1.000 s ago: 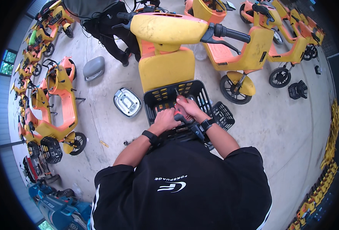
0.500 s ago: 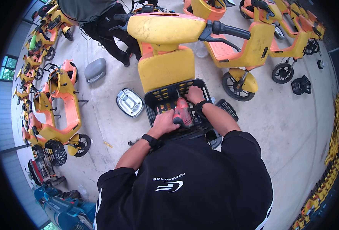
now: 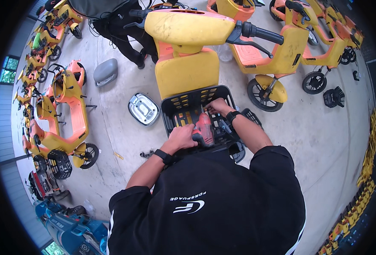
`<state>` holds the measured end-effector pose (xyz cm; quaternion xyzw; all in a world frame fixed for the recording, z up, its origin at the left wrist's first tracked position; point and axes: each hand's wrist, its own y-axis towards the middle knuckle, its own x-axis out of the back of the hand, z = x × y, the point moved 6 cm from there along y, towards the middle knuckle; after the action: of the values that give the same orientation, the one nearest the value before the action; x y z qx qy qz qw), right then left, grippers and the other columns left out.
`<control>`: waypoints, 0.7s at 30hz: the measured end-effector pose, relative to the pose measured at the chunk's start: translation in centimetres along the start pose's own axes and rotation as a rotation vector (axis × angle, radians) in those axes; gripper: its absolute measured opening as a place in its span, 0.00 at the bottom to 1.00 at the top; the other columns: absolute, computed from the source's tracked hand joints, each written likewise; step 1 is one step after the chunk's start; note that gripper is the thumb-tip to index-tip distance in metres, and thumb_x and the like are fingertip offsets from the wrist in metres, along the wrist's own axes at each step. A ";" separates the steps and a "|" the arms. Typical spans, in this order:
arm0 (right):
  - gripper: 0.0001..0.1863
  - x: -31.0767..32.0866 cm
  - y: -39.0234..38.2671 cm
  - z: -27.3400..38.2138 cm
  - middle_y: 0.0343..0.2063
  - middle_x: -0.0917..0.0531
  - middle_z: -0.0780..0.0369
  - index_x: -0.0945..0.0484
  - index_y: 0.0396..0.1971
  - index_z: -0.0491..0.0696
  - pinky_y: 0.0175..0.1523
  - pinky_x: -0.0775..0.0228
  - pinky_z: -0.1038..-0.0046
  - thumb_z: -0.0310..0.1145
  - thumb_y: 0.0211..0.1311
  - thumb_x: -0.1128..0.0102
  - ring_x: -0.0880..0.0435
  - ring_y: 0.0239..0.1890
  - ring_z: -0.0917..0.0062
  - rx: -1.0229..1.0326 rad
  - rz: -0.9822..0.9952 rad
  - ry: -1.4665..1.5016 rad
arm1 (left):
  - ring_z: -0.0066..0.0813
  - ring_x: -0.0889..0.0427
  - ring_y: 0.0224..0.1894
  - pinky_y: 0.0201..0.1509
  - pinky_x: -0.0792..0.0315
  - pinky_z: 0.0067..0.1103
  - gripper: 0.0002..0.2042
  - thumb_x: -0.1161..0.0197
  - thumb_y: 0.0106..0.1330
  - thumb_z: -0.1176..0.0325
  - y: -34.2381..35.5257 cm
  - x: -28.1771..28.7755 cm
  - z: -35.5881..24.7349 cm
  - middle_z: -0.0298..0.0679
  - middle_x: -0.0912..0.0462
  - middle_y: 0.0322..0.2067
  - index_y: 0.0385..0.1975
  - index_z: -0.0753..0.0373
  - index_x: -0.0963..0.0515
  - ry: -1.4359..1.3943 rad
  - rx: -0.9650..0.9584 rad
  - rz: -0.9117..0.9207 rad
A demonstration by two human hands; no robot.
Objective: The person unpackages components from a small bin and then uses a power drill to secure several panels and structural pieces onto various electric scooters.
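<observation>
"Where's the drill (image 3: 204,126)?"
"In the basket (image 3: 227,92), at the scooter (image 3: 187,73)'s front; the left hand (image 3: 182,137) grasps its handle."
"And the right hand (image 3: 217,107)?"
"Near its tip; whether that hand holds anything, one cannot tell."

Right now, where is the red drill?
In the head view, the red drill is near the middle, held by the left hand at the black basket, lower-left of the right hand.

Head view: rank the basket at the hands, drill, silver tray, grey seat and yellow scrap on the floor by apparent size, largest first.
1. Basket
2. Silver tray
3. Grey seat and drill: too alike to rank, drill partly covered
4. Yellow scrap
</observation>
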<state>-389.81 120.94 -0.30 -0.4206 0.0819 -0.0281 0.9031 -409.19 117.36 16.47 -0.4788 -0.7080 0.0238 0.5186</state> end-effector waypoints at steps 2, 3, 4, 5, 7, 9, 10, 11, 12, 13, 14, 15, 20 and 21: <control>0.07 0.2 0.7 -1.1 0.18 0.20 0.61 0.19 0.24 0.40 0.20 0.32 0.77 0.24 0.58 0.44 0.23 0.15 0.78 -0.074 0.005 -0.065 | 0.50 0.20 0.42 0.46 0.25 0.37 0.27 0.32 0.44 0.55 0.0 0.0 0.1 0.50 0.19 0.38 0.41 0.66 0.27 0.029 0.030 -0.006; 0.11 0.6 0.9 -1.2 0.19 0.19 0.59 0.19 0.23 0.39 0.19 0.33 0.76 0.29 0.60 0.46 0.24 0.15 0.78 -0.055 -0.038 -0.151 | 0.50 0.20 0.42 0.46 0.25 0.37 0.27 0.32 0.44 0.55 0.0 -0.1 -0.1 0.50 0.19 0.38 0.41 0.66 0.27 0.005 0.008 0.005; 0.16 0.8 1.1 -1.2 0.20 0.19 0.57 0.19 0.22 0.38 0.19 0.34 0.74 0.33 0.63 0.47 0.24 0.14 0.77 -0.043 -0.073 -0.239 | 0.50 0.20 0.42 0.46 0.25 0.37 0.27 0.32 0.44 0.55 0.0 -0.1 -0.1 0.50 0.19 0.38 0.41 0.66 0.27 0.006 0.025 0.010; 0.24 1.1 1.0 -0.4 0.21 0.18 0.53 0.19 0.20 0.35 0.21 0.31 0.72 0.42 0.65 0.51 0.23 0.14 0.73 0.073 -0.163 -0.397 | 0.49 0.20 0.43 0.46 0.25 0.37 0.27 0.32 0.44 0.55 0.1 0.0 0.2 0.50 0.18 0.38 0.42 0.66 0.26 0.035 0.072 0.015; 0.27 1.2 0.7 -0.2 0.18 0.19 0.53 0.20 0.20 0.35 0.24 0.29 0.68 0.47 0.61 0.48 0.20 0.16 0.68 0.051 -0.219 -0.527 | 0.49 0.20 0.43 0.46 0.25 0.37 0.28 0.31 0.44 0.55 0.2 -0.1 0.1 0.50 0.18 0.38 0.43 0.66 0.26 0.006 0.061 0.030; 0.28 0.7 0.0 0.5 0.22 0.17 0.48 0.18 0.24 0.37 0.37 0.24 0.63 0.51 0.61 0.47 0.15 0.28 0.58 0.104 -0.227 -0.732 | 0.49 0.19 0.43 0.46 0.25 0.36 0.28 0.31 0.44 0.55 0.3 -0.2 0.2 0.50 0.18 0.38 0.44 0.66 0.26 0.004 0.082 0.045; 0.28 0.7 -0.5 0.1 0.22 0.17 0.48 0.18 0.24 0.37 0.37 0.24 0.63 0.51 0.61 0.47 0.15 0.28 0.58 0.024 -0.259 -0.755 | 0.47 0.19 0.44 0.46 0.25 0.35 0.28 0.31 0.45 0.54 0.4 -0.3 0.3 0.49 0.18 0.39 0.44 0.66 0.26 0.010 0.096 0.056; 0.27 0.4 -1.0 0.9 0.26 0.17 0.47 0.18 0.27 0.37 0.41 0.24 0.61 0.51 0.61 0.47 0.15 0.32 0.56 0.134 -0.342 -0.844 | 0.45 0.18 0.44 0.46 0.25 0.34 0.28 0.30 0.45 0.54 0.5 -0.3 0.7 0.49 0.18 0.40 0.43 0.67 0.26 0.042 0.133 0.053; 0.27 -0.2 -1.5 1.6 0.30 0.17 0.46 0.18 0.29 0.38 0.45 0.25 0.59 0.51 0.62 0.47 0.16 0.36 0.53 0.248 -0.384 -0.921 | 0.45 0.18 0.44 0.46 0.25 0.34 0.28 0.30 0.45 0.54 0.6 -0.4 0.6 0.49 0.18 0.40 0.43 0.67 0.26 0.021 0.114 0.063; 0.25 -0.4 -1.8 1.6 0.35 0.18 0.44 0.18 0.33 0.39 0.50 0.27 0.56 0.50 0.63 0.48 0.19 0.42 0.51 0.234 -0.368 -0.933 | 0.47 0.19 0.44 0.47 0.25 0.35 0.28 0.30 0.45 0.54 0.7 -0.4 0.7 0.50 0.18 0.39 0.44 0.66 0.26 0.004 0.120 0.044; 0.25 -0.4 -2.0 1.9 0.35 0.18 0.44 0.18 0.33 0.39 0.50 0.27 0.56 0.50 0.63 0.48 0.19 0.42 0.51 0.236 -0.400 -0.940 | 0.48 0.19 0.44 0.47 0.25 0.35 0.28 0.31 0.44 0.55 0.7 -0.3 1.0 0.50 0.18 0.39 0.44 0.65 0.25 0.013 0.154 0.026; 0.24 -0.8 -2.1 2.2 0.34 0.18 0.44 0.18 0.33 0.40 0.50 0.27 0.56 0.49 0.63 0.49 0.19 0.42 0.50 0.268 -0.383 -1.010 | 0.48 0.19 0.44 0.47 0.25 0.35 0.28 0.31 0.44 0.55 0.9 -0.4 0.9 0.50 0.18 0.39 0.44 0.65 0.25 -0.008 0.122 0.027; 0.26 -0.2 -3.4 3.7 0.31 0.17 0.45 0.16 0.27 0.39 0.51 0.27 0.60 0.51 0.54 0.46 0.18 0.40 0.52 0.377 -0.249 -0.808 | 0.47 0.19 0.44 0.48 0.25 0.35 0.30 0.29 0.43 0.55 1.1 -0.7 0.9 0.50 0.18 0.40 0.46 0.66 0.26 0.055 0.181 0.054; 0.24 0.1 -4.0 3.6 0.30 0.16 0.49 0.16 0.25 0.40 0.49 0.26 0.63 0.50 0.53 0.44 0.15 0.38 0.57 0.375 -0.187 -0.663 | 0.47 0.19 0.45 0.48 0.25 0.35 0.30 0.29 0.43 0.55 1.0 -0.7 0.6 0.50 0.18 0.40 0.46 0.66 0.26 0.028 0.137 0.071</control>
<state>-389.00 121.06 4.98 -0.2404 -0.2595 0.0127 0.9353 -408.95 117.70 15.15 -0.4671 -0.6800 0.0838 0.5589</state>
